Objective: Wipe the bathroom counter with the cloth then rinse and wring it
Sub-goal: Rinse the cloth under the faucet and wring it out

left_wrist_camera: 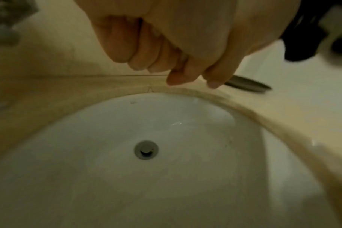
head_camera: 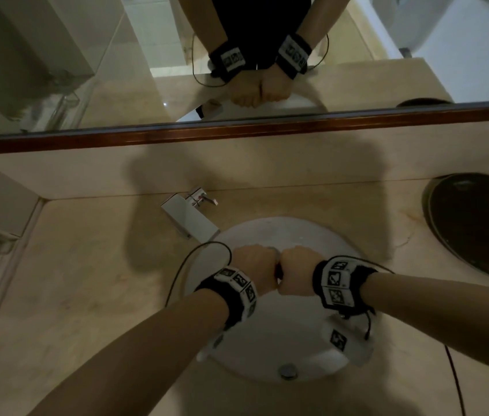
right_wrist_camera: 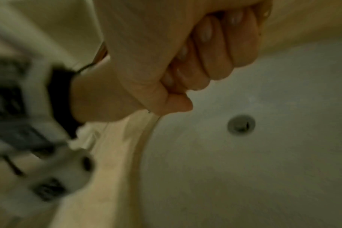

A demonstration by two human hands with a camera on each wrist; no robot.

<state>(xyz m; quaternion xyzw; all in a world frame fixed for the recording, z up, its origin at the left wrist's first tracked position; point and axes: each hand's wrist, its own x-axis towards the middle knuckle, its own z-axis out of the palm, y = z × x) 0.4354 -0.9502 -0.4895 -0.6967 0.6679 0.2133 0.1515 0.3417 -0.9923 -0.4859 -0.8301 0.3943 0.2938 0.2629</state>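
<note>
Left hand: the left hand (head_camera: 255, 270) is balled into a fist over the basin, knuckle to knuckle with the other; its fingers (left_wrist_camera: 139, 50) curl tightly inward.
Right hand: the right hand (head_camera: 295, 270) is also fisted, pressed against the left, fingers (right_wrist_camera: 211, 50) folded into the palm.
Cloth: only a small grey sliver of the cloth (head_camera: 274, 253) shows between the two fists in the head view, so both hands appear to grip it; the wrist views show none of it.
Sink: the white round sink (head_camera: 267, 349) lies directly beneath the hands, its drain (left_wrist_camera: 146, 150) uncovered.
Faucet: the chrome faucet (head_camera: 190, 213) stands at the basin's far left edge, its spout reaching toward the bowl.
Counter: the beige stone counter (head_camera: 87, 280) surrounds the basin.
Tray: a dark oval tray (head_camera: 477, 223) rests on the counter to the right, well apart from the sink.
Mirror: the mirror (head_camera: 87, 70) above the wooden ledge reflects both fists and wristbands.
</note>
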